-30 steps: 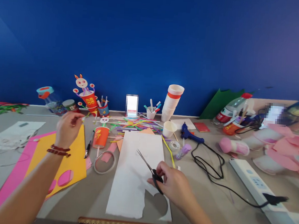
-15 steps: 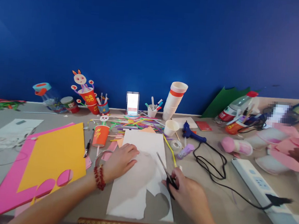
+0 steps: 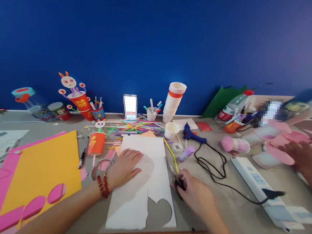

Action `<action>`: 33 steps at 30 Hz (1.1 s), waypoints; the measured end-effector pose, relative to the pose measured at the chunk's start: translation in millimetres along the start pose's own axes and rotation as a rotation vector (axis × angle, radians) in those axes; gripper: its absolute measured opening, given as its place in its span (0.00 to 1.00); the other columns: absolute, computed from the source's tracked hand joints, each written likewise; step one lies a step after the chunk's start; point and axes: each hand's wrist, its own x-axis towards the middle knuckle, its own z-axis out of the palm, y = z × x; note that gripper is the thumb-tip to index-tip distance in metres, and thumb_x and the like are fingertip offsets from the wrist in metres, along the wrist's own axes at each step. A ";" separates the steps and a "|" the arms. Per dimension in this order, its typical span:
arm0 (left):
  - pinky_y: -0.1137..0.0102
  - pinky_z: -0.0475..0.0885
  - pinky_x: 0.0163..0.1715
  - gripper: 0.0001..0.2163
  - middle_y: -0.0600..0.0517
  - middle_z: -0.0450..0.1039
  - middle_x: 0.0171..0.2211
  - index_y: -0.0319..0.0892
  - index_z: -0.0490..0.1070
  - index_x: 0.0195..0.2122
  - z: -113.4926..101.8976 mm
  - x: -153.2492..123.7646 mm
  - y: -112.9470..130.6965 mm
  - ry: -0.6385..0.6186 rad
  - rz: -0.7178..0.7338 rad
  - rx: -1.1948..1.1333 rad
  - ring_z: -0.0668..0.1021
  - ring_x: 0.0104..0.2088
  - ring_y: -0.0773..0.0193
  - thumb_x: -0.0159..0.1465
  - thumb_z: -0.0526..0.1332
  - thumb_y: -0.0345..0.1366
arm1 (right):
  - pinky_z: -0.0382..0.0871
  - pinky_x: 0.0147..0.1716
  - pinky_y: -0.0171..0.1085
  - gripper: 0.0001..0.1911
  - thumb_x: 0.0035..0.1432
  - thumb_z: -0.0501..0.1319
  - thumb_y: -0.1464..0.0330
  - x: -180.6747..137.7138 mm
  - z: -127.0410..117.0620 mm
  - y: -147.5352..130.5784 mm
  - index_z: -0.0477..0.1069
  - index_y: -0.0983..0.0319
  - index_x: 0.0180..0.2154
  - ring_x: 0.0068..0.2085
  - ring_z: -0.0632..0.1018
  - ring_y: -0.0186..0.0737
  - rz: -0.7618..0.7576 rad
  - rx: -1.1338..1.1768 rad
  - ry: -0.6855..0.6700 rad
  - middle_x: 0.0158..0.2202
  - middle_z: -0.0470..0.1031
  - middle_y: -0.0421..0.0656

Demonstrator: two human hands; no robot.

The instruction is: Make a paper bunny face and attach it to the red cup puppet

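Head view: left hand (image 3: 124, 168) has moved onto white paper (image 3: 130, 205).

I see white paper (image 3: 135, 194) flat by the bench's (image 3: 91, 211) near edge, a rounded gap notched into its near right part; black-handled scissors (image 3: 179, 184) slant beside it, blades farward.
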 end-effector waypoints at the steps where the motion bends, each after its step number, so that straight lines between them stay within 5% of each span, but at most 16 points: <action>1: 0.53 0.60 0.60 0.19 0.44 0.70 0.56 0.43 0.64 0.57 -0.1 -0.5 0.7 0.000 0.001 0.009 0.71 0.56 0.52 0.66 0.59 0.39 | 0.54 0.24 0.34 0.09 0.61 0.60 0.62 1.2 -1.1 0.5 0.65 0.59 0.40 0.29 0.81 0.44 0.001 0.019 -0.012 0.29 0.80 0.42; 11: 0.49 0.53 0.64 0.17 0.46 0.68 0.59 0.44 0.65 0.57 12.5 -18.5 13.3 0.010 0.032 0.105 0.68 0.59 0.52 0.68 0.56 0.40 | 0.51 0.22 0.33 0.11 0.61 0.60 0.59 2.0 6.7 1.1 0.64 0.59 0.39 0.28 0.80 0.46 0.040 -0.063 0.064 0.26 0.78 0.41; 19: 0.55 0.68 0.52 0.16 0.42 0.71 0.52 0.40 0.66 0.55 -21.0 -18.3 -9.9 0.153 -0.105 0.090 0.72 0.53 0.50 0.69 0.53 0.42 | 0.55 0.23 0.34 0.05 0.60 0.58 0.64 2.7 8.1 1.9 0.64 0.58 0.36 0.27 0.80 0.45 0.003 -0.098 0.190 0.26 0.77 0.41; 26: 0.55 0.67 0.52 0.14 0.45 0.71 0.54 0.44 0.68 0.53 -11.7 -52.3 3.5 0.140 -0.100 0.114 0.72 0.52 0.49 0.67 0.57 0.38 | 0.62 0.29 0.35 0.03 0.54 0.57 0.71 10.9 -6.9 7.2 0.64 0.59 0.33 0.30 0.77 0.40 -0.130 0.119 0.010 0.33 0.76 0.42; 30: 0.59 0.68 0.50 0.13 0.45 0.72 0.51 0.43 0.67 0.53 -6.6 -39.6 7.7 0.090 -0.045 -0.002 0.72 0.51 0.53 0.68 0.56 0.35 | 0.63 0.31 0.35 0.04 0.52 0.59 0.71 13.7 -28.1 -1.3 0.68 0.59 0.34 0.32 0.76 0.41 -0.182 0.155 -0.113 0.32 0.75 0.40; 33: 0.60 0.70 0.47 0.11 0.47 0.72 0.47 0.45 0.69 0.50 -6.1 -19.7 8.0 0.045 -0.052 -0.025 0.73 0.47 0.54 0.67 0.58 0.34 | 0.64 0.32 0.35 0.03 0.57 0.58 0.69 18.1 -35.2 -24.2 0.70 0.59 0.34 0.33 0.76 0.40 -0.224 0.212 -0.078 0.32 0.75 0.40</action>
